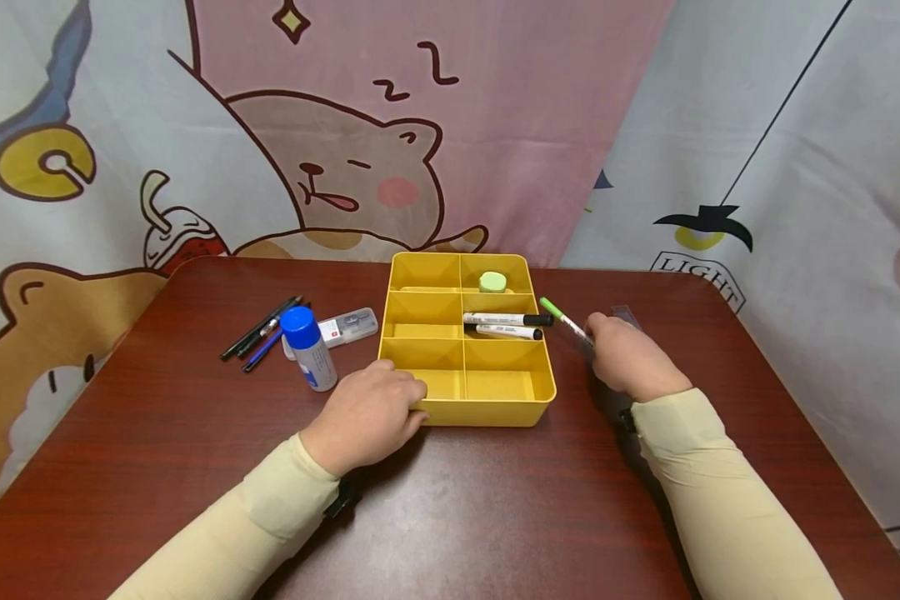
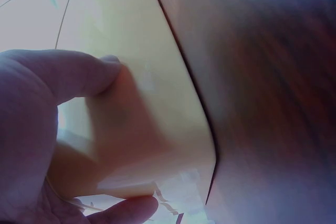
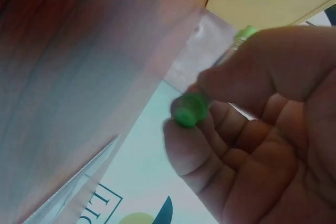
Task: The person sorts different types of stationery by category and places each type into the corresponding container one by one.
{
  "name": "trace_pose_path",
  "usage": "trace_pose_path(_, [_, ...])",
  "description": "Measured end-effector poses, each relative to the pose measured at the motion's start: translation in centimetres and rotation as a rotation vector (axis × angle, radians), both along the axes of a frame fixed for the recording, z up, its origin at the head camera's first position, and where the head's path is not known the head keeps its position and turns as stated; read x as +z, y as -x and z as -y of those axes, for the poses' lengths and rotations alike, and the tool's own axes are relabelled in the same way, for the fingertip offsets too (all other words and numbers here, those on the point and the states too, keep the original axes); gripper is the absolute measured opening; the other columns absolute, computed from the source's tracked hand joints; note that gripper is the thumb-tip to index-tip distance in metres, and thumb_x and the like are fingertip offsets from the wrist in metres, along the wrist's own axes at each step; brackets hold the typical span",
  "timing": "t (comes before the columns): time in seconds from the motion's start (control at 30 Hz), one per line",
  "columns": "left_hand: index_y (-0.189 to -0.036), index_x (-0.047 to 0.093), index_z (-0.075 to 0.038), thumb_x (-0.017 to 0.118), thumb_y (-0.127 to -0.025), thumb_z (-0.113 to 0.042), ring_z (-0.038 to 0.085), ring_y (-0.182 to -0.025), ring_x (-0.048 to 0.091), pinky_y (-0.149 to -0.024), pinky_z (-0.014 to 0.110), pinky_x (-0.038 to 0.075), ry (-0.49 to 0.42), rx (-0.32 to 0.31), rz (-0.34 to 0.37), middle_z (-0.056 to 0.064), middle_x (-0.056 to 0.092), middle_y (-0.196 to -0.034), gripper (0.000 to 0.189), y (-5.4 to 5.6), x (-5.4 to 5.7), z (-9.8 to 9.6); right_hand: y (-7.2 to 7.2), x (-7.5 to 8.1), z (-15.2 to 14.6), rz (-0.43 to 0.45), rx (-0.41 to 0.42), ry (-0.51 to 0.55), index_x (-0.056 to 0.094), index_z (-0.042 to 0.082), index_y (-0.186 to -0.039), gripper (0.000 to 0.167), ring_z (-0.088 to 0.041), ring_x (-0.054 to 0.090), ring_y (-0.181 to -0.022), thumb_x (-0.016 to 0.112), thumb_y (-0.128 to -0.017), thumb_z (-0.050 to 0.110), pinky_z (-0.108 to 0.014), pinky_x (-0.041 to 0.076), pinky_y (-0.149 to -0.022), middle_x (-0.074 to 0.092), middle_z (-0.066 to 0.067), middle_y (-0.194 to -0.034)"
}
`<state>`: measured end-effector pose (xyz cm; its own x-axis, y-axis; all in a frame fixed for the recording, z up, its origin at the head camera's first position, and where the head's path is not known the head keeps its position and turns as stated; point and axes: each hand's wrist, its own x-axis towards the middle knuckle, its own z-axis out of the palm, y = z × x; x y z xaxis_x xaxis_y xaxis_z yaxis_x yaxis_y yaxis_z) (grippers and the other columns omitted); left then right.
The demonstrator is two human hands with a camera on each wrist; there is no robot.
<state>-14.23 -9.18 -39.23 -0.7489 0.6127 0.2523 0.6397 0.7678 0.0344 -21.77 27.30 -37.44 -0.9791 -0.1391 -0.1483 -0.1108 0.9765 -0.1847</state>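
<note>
On the brown table (image 1: 157, 467), I am steadying the yellow tray (image 1: 495, 412) with my left hand (image 1: 367, 412), fingers curling round its near left corner. Just right of the tray, my right hand (image 1: 630, 360) is pinching a green-capped pen (image 1: 562, 319) between thumb and fingertips, its cap pointing toward the tray's middle compartments.

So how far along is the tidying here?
Partly done. Two markers and a green eraser already lie in the yellow tray. The right hand holds a green pen; the left hand grips the tray. Pens, a bottle and a case remain outside.
</note>
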Motion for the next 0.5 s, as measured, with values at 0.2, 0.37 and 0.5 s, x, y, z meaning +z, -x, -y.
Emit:
trace_pose_path(0.2, [-0.078, 0.064, -0.022, 0.082, -0.089, -0.037, 0.02, -0.075, 0.053, -0.062, 0.035, 0.045, 0.002, 0.006, -0.001, -0.008, 0.073, -0.083, 0.026, 0.0, 0.08, -0.02, 0.01, 0.13, 0.03, -0.042, -0.011, 0.038, 0.056, -0.004, -0.12, 0.03, -0.03, 0.061, -0.083, 0.064, -0.091, -0.004, -0.05, 0.058, -0.083, 0.067, -0.02, -0.1])
trace_pose_path(0.37, [-0.078, 0.064, -0.022, 0.082, -0.089, -0.036, 0.02, -0.076, 0.054, -0.062, 0.035, 0.045, 0.003, 0.007, 0.004, -0.008, 0.073, -0.084, 0.026, 0.03, 0.1, -0.03, -0.03, 0.24, 0.02, -0.107, 0.019, 0.051, 0.055, -0.004, -0.119, 0.03, -0.033, 0.061, -0.089, 0.059, -0.09, -0.004, -0.053, 0.055, -0.088, 0.066, -0.021, -0.102])
trace_pose_path(0.5, [-0.078, 0.064, -0.022, 0.082, -0.089, -0.036, 0.02, -0.075, 0.053, -0.062, 0.035, 0.045, 0.005, 0.009, 0.008, -0.008, 0.073, -0.083, 0.025, 0.04, 0.06, -0.03, -0.03, 0.27, 0.11, -0.161, 0.04, 0.071, 0.056, -0.004, -0.117, 0.028, -0.036, 0.06, -0.094, 0.057, -0.089, -0.004, -0.055, 0.053, -0.091, 0.065, -0.021, -0.102])
